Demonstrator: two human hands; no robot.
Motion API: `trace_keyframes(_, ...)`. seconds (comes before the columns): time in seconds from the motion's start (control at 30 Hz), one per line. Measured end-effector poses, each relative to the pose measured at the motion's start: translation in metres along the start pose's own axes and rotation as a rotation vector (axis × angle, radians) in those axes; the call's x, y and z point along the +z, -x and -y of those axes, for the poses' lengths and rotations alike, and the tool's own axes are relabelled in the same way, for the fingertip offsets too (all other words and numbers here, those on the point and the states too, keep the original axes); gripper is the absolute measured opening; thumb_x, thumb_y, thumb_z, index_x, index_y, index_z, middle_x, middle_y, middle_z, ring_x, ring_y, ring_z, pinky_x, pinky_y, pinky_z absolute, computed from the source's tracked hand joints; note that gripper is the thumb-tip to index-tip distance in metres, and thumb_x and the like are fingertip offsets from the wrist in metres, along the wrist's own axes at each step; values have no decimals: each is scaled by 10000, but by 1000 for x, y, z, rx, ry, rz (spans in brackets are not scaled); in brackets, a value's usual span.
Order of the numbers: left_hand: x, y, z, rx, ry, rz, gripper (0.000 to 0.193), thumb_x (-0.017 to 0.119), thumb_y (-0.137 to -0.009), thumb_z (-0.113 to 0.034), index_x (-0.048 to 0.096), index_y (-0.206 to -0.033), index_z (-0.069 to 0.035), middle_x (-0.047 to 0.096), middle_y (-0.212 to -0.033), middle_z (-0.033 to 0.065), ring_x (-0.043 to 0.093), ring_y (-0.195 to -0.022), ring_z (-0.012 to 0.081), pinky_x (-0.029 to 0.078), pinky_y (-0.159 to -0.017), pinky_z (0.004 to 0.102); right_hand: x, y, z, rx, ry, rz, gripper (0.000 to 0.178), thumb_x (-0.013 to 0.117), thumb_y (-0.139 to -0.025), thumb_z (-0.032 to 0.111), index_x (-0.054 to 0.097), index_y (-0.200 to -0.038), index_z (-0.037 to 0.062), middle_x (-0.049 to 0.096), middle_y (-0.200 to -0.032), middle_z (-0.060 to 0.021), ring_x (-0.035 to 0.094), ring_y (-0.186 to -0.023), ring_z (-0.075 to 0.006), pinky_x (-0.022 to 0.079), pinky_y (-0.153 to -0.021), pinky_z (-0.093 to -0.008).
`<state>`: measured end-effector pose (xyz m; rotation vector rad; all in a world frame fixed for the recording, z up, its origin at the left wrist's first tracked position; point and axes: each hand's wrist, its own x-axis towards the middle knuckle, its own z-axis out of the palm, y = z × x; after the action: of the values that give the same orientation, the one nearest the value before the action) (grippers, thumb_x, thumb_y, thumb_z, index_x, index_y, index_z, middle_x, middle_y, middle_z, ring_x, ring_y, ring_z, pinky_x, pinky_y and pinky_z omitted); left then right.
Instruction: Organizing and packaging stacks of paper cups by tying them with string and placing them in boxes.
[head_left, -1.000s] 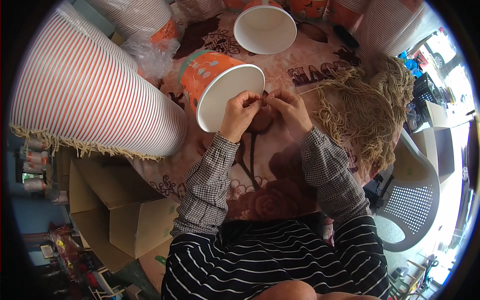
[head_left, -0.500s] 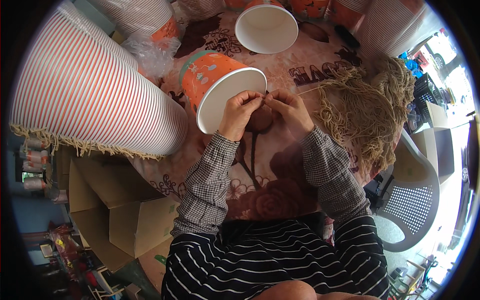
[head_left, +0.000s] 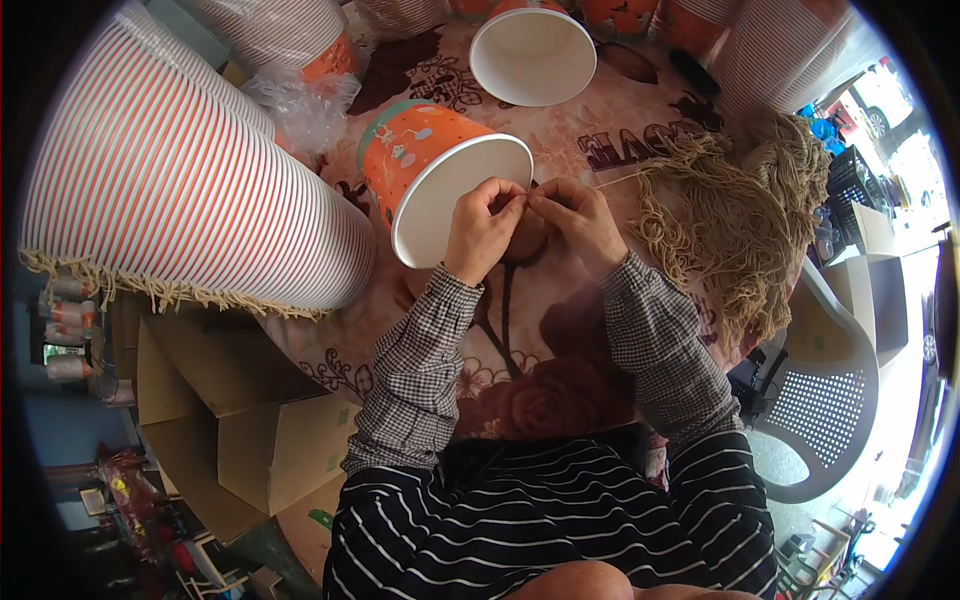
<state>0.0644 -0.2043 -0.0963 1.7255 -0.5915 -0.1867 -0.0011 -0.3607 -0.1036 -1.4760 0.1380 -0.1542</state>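
Observation:
In front of me, my left hand (head_left: 484, 230) and my right hand (head_left: 580, 222) meet fingertip to fingertip, each closed in a pinch. Between them they grip a thin beige string (head_left: 618, 181), which runs from behind my right fingers to a tangled heap of the same string (head_left: 715, 215) on the right. The bit right at the fingertips is mostly covered. Just behind my left hand, an orange paper bucket (head_left: 425, 142) with a green base lies on its side, its white mouth facing me. My left fingers overlap its rim.
A long stack of nested paper buckets (head_left: 190, 190) lies at left, strings hanging along its lower edge. Another bucket (head_left: 533, 57) lies at the far side of the flowered tablecloth (head_left: 540, 400). Plastic wrap (head_left: 303, 100), an open cardboard box (head_left: 270, 440) and a grey chair (head_left: 825, 410) stand around.
My left hand has tilted and shifted very slightly, its fingertips still against those of the right. The rest looks the same.

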Motion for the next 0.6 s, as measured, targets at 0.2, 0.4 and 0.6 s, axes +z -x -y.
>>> trace_keyframes(0.2, 2, 0, -3, 44, -31, 25, 133, 639, -907, -74, 674, -971, 37, 714, -828, 107, 679, -746, 131, 530, -669, 265, -1, 0, 2, -2, -75, 1, 145, 647, -915, 126, 648, -962, -11, 639, -801, -11, 572, -690, -64, 472, -604, -208)
trace_keyframes(0.4, 1, 0, -5, 2, -17, 74, 155, 657, -901, -80, 680, -989, 45, 710, -851, 83, 665, -773, 110, 524, -692, 242, -3, 0, 3, 26, -76, 6, 148, 642, -921, 125, 644, -957, -19, 644, -807, -15, 585, -707, -64, 475, -611, -206)
trace_keyframes(0.6, 3, -1, -1, 6, -74, 29, 179, 682, -854, -116, 693, -949, 35, 718, -835, 124, 686, -749, 156, 532, -673, 286, -3, -3, -7, -109, 171, -61, 174, 672, -868, 125, 658, -958, -23, 680, -802, -72, 631, -704, -126, 505, -645, -256)
